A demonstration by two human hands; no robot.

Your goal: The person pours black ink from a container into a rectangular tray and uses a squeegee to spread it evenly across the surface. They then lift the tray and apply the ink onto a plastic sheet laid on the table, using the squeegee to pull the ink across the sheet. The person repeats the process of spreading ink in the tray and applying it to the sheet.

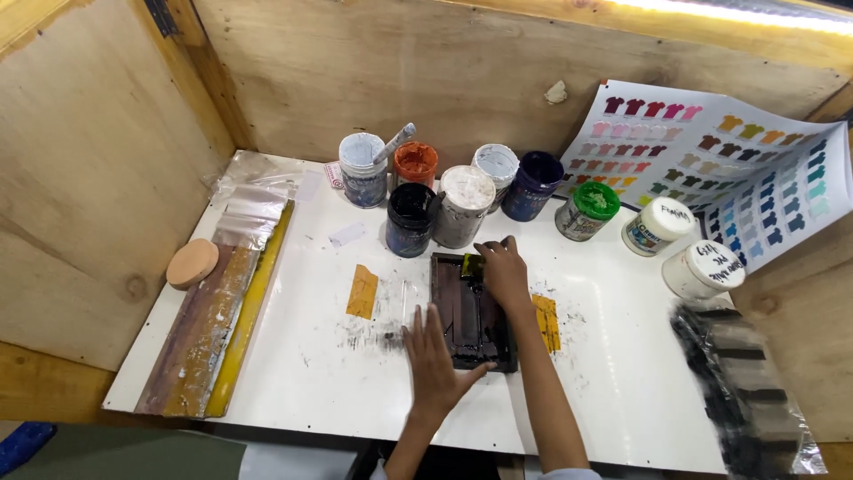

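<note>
Both forearms reach in from the near edge of the white table (pixel 293 373). Left hand (pixel 435 360) lies flat, fingers spread, on the near-left corner of the dark tray (pixel 471 311), holding it down and gripping nothing. Right hand (pixel 505 271) is curled over a small dark tool with a yellowish tip (pixel 473 264) at the tray's far end; how tightly the fingers close on it I cannot tell.

That tray sits near the middle of the table, toward the near edge, with a yellow tape strip (pixel 362 291) to its left and another (pixel 546 322) touching its right side. Black smears mark the table around it.

Beyond the tray stands a cluster of paint jars: black (pixel 410 218), white-lidded (pixel 465 204), orange (pixel 415 164), blue (pixel 533 184), green (pixel 588 210), and a pale one with a stick in it (pixel 363 169). Two white tubs (pixel 680 244) stand toward the right edge, below a colour chart (pixel 711 160) leaning on the plywood wall. Squeegee-like bars (pixel 222 311) lie along the left edge, beside a round tan pad (pixel 192 263).

By the look of it, ink is being worked across the tray while it is steadied. Any stroke toward the near edge would call for firm pressure from the flat hand so the tray does not slide.
</note>
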